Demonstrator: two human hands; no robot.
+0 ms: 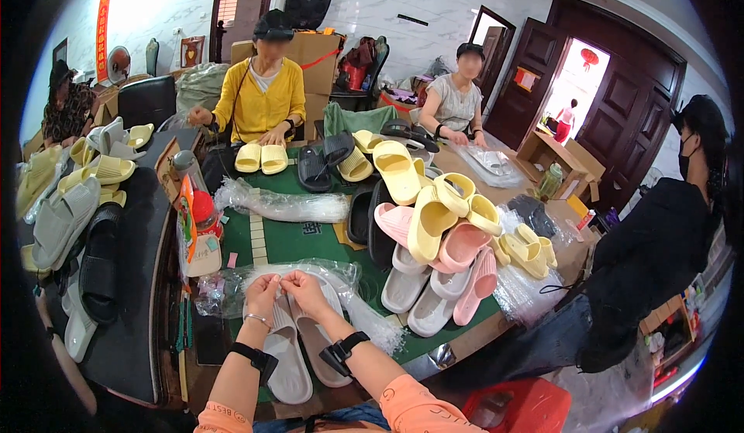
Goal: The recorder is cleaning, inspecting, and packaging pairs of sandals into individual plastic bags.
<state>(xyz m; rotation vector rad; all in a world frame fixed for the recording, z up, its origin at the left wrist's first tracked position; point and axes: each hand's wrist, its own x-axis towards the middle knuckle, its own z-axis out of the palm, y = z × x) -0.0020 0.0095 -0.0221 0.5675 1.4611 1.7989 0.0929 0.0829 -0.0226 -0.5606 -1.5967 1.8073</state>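
Close together over the near edge of the table are my left hand [263, 295] and my right hand [305, 293], fingertips pinched and almost meeting. Whatever they pinch, if anything, is too small to make out. Beneath them lies a pair of light grey slide slippers, the left slipper [288, 359] and the right slipper [324, 348], side by side with heels toward me. My hands and wrists partly cover their upper parts. A bundle of clear plastic strands [364, 317] lies just beyond and to the right, beside crinkled clear film [221, 297].
A heap of yellow, pink, grey and black slippers [430, 220] rises at the right. More slippers [66, 220] cover a dark surface at the left. A red-lidded jar [204, 210] stands left. Several people work around the table; a red stool [527, 406] is lower right.
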